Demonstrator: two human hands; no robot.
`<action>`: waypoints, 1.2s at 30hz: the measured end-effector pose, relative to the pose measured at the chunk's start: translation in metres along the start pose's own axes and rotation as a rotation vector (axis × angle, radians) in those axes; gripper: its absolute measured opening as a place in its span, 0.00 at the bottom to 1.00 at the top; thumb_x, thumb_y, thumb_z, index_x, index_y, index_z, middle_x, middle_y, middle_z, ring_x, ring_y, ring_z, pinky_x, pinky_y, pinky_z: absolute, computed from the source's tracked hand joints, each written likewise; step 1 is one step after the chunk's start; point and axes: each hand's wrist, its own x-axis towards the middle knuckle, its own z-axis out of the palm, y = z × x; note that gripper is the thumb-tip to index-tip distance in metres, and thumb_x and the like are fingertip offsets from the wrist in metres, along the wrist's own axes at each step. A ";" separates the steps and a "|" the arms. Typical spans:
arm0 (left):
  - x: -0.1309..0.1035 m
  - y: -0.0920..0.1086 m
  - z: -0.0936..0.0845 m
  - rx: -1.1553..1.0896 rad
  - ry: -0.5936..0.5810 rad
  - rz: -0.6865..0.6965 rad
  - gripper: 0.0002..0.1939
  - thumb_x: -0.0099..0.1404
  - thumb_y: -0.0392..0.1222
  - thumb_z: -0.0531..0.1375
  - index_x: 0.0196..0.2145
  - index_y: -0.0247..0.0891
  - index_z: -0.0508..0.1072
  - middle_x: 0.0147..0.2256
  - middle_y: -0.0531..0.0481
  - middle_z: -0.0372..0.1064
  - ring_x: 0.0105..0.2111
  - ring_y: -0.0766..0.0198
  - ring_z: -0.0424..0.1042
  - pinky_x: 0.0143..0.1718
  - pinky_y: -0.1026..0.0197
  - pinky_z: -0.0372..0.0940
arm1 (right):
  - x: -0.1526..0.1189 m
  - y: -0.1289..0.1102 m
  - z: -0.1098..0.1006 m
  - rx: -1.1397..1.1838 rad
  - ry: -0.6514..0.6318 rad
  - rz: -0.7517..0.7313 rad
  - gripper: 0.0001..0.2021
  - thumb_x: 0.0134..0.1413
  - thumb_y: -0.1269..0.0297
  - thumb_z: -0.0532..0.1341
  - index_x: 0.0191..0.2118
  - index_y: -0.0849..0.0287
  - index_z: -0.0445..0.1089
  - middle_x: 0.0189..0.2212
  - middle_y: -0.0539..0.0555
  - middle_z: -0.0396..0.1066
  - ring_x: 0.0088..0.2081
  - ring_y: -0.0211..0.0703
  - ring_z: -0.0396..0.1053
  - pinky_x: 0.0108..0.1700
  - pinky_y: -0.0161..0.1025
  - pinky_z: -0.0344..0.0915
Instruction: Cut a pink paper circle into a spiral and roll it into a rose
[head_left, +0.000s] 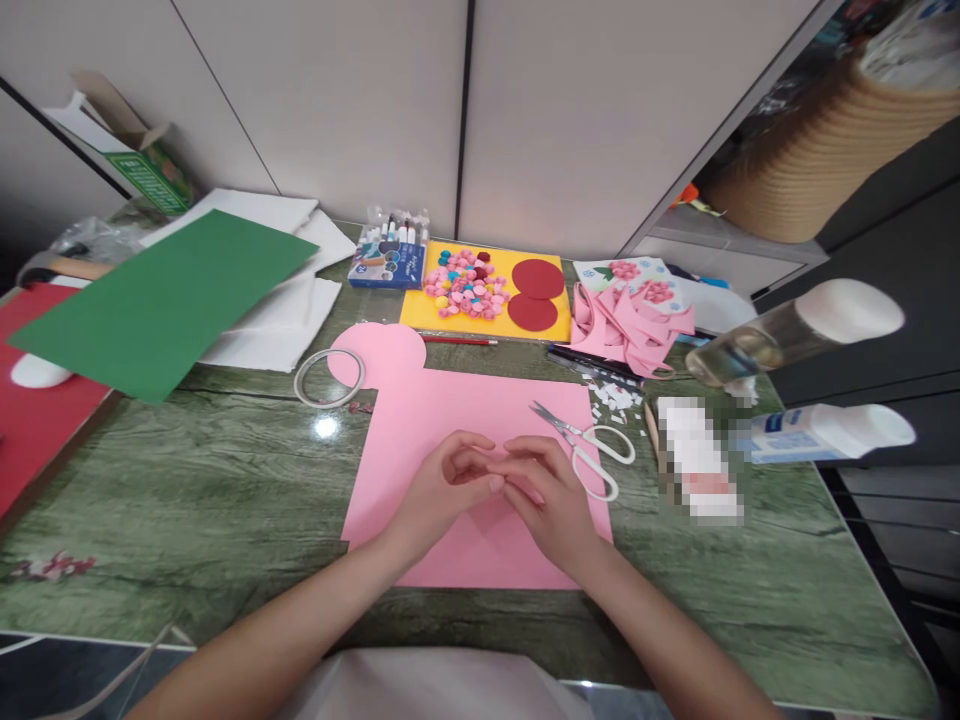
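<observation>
My left hand (pixel 454 480) and my right hand (pixel 551 495) meet above a pink paper sheet (pixel 420 555). The fingers of both are curled with their tips pressed together. Whatever they pinch is too small or too hidden to name; pink shows between the fingers. White-handled scissors (pixel 592 447) lie partly open on the sheet, just beyond my right hand. Pink paper circles (pixel 394 350) lie at the sheet's far left corner, with a roll of narrow tape (pixel 328 378) resting over their edge.
Small coloured pompoms (pixel 469 285) and dark red circles (pixel 536 280) sit on yellow paper (pixel 416 315). A marker box (pixel 388 262), pink scraps (pixel 626 320) and white paper bits (pixel 615 397) lie around. Green paper (pixel 176 295) is left; bottles (pixel 787 335) stand right.
</observation>
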 end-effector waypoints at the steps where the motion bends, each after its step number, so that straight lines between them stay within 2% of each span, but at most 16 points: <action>1: 0.000 -0.001 0.000 -0.001 0.003 -0.002 0.15 0.51 0.37 0.65 0.36 0.39 0.65 0.28 0.53 0.71 0.33 0.65 0.69 0.38 0.62 0.60 | 0.000 0.000 0.000 -0.002 0.011 0.008 0.12 0.55 0.73 0.56 0.42 0.50 0.68 0.41 0.54 0.62 0.44 0.43 0.66 0.43 0.43 0.68; 6: -0.001 -0.002 0.002 0.023 -0.012 -0.016 0.15 0.51 0.38 0.65 0.36 0.38 0.67 0.28 0.53 0.70 0.32 0.66 0.69 0.36 0.62 0.60 | 0.000 0.000 0.001 0.020 0.020 0.047 0.05 0.52 0.71 0.60 0.34 0.53 0.66 0.39 0.52 0.63 0.42 0.43 0.66 0.43 0.44 0.67; 10: -0.001 -0.004 0.002 0.029 -0.023 -0.012 0.15 0.50 0.37 0.66 0.35 0.38 0.67 0.28 0.53 0.70 0.32 0.66 0.69 0.36 0.62 0.61 | 0.001 -0.001 0.001 0.042 0.006 0.064 0.04 0.52 0.70 0.61 0.32 0.54 0.65 0.38 0.52 0.63 0.42 0.43 0.66 0.43 0.43 0.67; 17: -0.001 -0.001 -0.001 0.025 0.050 -0.002 0.15 0.51 0.36 0.65 0.36 0.38 0.65 0.26 0.55 0.70 0.29 0.68 0.68 0.34 0.64 0.59 | 0.002 -0.003 -0.002 0.006 -0.008 0.035 0.08 0.53 0.70 0.59 0.39 0.51 0.68 0.39 0.53 0.64 0.43 0.43 0.66 0.44 0.43 0.67; 23: 0.000 0.000 -0.001 0.008 -0.010 -0.010 0.16 0.50 0.37 0.65 0.37 0.39 0.65 0.30 0.53 0.71 0.34 0.64 0.70 0.36 0.63 0.61 | 0.002 -0.003 -0.001 0.013 -0.094 -0.043 0.16 0.57 0.73 0.53 0.49 0.49 0.66 0.42 0.55 0.64 0.46 0.43 0.65 0.46 0.44 0.68; 26: 0.000 0.000 -0.001 0.008 -0.021 -0.006 0.15 0.52 0.37 0.64 0.37 0.39 0.65 0.31 0.53 0.71 0.35 0.64 0.70 0.38 0.62 0.61 | 0.002 -0.004 0.000 -0.005 -0.084 -0.043 0.17 0.58 0.72 0.53 0.50 0.48 0.65 0.43 0.55 0.64 0.46 0.44 0.65 0.46 0.44 0.68; 32: -0.001 -0.001 -0.001 0.004 -0.031 -0.034 0.15 0.53 0.37 0.64 0.38 0.39 0.65 0.30 0.53 0.71 0.34 0.66 0.70 0.39 0.62 0.60 | 0.000 -0.001 0.000 -0.010 0.015 -0.009 0.11 0.55 0.72 0.58 0.41 0.51 0.69 0.39 0.54 0.64 0.43 0.43 0.65 0.44 0.43 0.67; 36: 0.000 -0.006 -0.001 0.002 -0.062 -0.027 0.16 0.52 0.37 0.65 0.37 0.39 0.65 0.29 0.53 0.71 0.33 0.65 0.70 0.38 0.61 0.61 | 0.000 -0.001 0.001 0.004 0.027 0.023 0.05 0.51 0.72 0.61 0.33 0.54 0.67 0.38 0.53 0.63 0.41 0.42 0.65 0.43 0.43 0.66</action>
